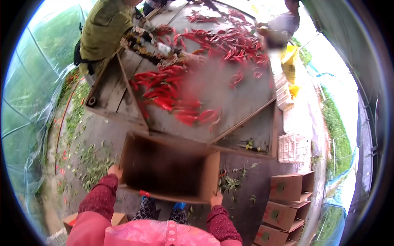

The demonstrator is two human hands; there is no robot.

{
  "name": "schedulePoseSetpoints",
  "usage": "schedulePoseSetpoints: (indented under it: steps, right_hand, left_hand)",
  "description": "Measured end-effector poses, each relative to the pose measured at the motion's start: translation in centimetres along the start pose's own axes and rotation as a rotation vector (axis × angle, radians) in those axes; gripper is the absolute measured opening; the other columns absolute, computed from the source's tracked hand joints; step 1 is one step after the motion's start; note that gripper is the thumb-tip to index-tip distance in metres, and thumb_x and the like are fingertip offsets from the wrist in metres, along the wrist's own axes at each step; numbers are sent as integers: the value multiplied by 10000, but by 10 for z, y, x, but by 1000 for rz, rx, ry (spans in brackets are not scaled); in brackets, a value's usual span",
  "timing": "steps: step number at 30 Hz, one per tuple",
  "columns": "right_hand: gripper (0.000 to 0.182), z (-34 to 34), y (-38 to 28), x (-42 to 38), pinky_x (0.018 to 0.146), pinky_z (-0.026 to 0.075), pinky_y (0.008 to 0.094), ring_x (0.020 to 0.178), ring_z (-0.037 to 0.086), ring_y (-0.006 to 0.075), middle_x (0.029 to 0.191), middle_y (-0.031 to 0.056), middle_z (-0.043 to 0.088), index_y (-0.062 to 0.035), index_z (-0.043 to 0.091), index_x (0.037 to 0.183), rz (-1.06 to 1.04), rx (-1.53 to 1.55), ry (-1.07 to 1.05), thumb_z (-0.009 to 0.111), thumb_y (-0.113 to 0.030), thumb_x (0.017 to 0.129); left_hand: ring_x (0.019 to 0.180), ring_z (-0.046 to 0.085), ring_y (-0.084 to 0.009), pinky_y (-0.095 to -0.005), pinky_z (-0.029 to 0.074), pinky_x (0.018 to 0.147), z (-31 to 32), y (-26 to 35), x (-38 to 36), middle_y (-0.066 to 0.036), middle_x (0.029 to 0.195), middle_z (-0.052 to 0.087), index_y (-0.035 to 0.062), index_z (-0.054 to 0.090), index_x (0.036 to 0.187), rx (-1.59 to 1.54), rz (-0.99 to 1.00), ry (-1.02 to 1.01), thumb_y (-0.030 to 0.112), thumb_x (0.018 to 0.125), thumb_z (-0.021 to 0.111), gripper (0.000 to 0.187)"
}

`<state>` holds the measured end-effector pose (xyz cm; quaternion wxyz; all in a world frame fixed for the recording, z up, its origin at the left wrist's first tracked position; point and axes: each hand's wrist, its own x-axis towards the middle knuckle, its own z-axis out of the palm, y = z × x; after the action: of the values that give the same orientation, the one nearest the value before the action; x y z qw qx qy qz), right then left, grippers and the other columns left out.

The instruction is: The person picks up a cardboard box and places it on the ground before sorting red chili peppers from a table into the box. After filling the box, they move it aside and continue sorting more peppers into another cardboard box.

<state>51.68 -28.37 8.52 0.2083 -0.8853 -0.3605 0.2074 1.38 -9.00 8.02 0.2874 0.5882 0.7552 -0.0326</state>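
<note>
An open-topped cardboard box (211, 176) is held between my two hands at the near edge of the sorting table (230, 110). My left hand (115, 171) grips its left side, and my right hand (216, 199) grips the lower right corner. The inside of the box looks dark, with nothing that I can make out in it. Just beyond it, red chili peppers (164, 88) lie in a loose pile on the table. A blurred patch covers part of the table's middle.
A person in a green vest and patterned sleeves (102, 30) reaches over the table from the left; another person (283, 24) stands at the far right. Stacked cardboard boxes (279, 215) stand at lower right, below a white crate (293, 147). Leaves (96, 166) litter the floor.
</note>
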Motion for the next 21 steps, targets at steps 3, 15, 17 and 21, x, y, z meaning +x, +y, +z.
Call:
schedulePoseSetpoints:
  steps: [3, 15, 17, 21]
  right_hand:
    - [262, 12, -16, -2, 753, 456, 379, 850, 610, 324, 881, 219, 622, -3, 574, 1042, 50, 13, -25, 541, -140, 821]
    - [252, 47, -47, 31, 794, 446, 337, 900, 608, 273, 944, 130, 644, -80, 621, 1027, 111, 97, 24, 513, -163, 815]
    - [255, 48, -43, 34, 793, 447, 335, 898, 608, 267, 945, 131, 643, -77, 614, 1035, 116, 99, 3, 516, -160, 814]
    - [273, 35, -42, 34, 804, 445, 324, 907, 598, 241, 1005, 122, 627, -77, 594, 1076, 103, 117, -30, 530, -133, 817]
  left_hand:
    - [855, 596, -362, -432, 475, 763, 21, -11, 0, -217, 864, 625, 38, 666, 869, 38, -26, 10, 276, 735, 612, 279]
    - [813, 601, -384, -445, 478, 732, 13, -13, 53, -224, 814, 618, 27, 658, 855, -59, -5, 81, 256, 732, 581, 271]
    - [815, 600, -383, -445, 475, 735, 12, -17, 53, -227, 817, 615, 28, 655, 858, -143, -15, 57, 257, 725, 584, 274]
    - [781, 588, -393, -456, 462, 705, 8, -12, 47, -229, 768, 599, 25, 639, 830, -84, 32, 131, 241, 721, 586, 248]
